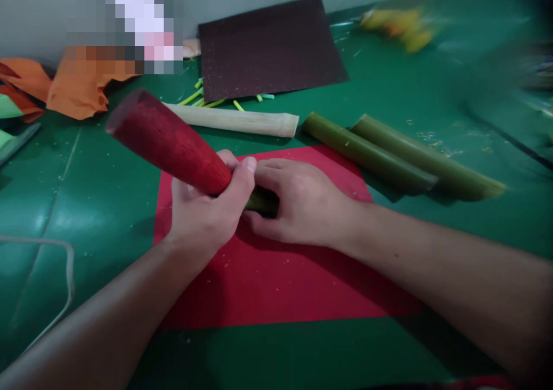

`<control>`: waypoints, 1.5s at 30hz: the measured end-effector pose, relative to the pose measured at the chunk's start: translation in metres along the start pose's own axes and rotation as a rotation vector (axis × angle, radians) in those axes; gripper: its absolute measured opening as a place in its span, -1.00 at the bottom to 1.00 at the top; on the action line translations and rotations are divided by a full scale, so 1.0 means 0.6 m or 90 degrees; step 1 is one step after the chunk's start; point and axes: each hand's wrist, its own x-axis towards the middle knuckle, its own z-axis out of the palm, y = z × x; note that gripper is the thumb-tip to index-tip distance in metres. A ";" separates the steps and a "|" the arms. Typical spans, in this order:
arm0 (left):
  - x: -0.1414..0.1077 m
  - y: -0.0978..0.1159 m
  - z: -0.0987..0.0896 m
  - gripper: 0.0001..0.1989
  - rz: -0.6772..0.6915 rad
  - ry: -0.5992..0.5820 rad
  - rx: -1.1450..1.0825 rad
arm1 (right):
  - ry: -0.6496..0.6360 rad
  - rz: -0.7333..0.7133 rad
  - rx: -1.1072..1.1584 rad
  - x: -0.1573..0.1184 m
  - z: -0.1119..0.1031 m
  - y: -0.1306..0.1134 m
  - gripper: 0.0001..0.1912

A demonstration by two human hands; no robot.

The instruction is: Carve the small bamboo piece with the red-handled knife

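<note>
A thick red cylinder [173, 142], its far end slanting up to the left, has my left hand [207, 205] wrapped round its lower part. Just right of it, my right hand [302, 203] curls round a short green piece [263, 201], of which only a dark part shows between the two hands. My hands are close together over a red sheet [285, 286] dotted with small crumbs. Whether the green piece joins the red cylinder is hidden by the fingers.
Two green bamboo-like pieces [371, 154] lie right of the sheet. Behind it are a pale stick [242, 120], a dark sheet [272, 50] and thin yellow-green bits. Orange paper [80, 87] lies at the left, a blurred yellow item [397, 26] at the back, and a pale cord [69, 263] at lower left.
</note>
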 end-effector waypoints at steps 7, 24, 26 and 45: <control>-0.006 0.001 0.000 -0.68 -0.023 0.017 0.026 | 0.018 0.018 0.038 0.002 -0.001 0.000 -0.78; -0.003 -0.006 -0.005 -0.66 0.019 0.005 -0.018 | -0.006 0.043 0.034 0.000 -0.008 -0.003 -0.73; -0.002 -0.006 -0.007 -0.62 0.024 -0.007 -0.030 | 0.019 0.031 -0.004 -0.002 -0.008 -0.003 -0.73; -0.004 -0.007 -0.013 -0.66 0.034 -0.076 0.042 | 0.047 -0.017 0.021 -0.003 -0.012 0.007 -0.86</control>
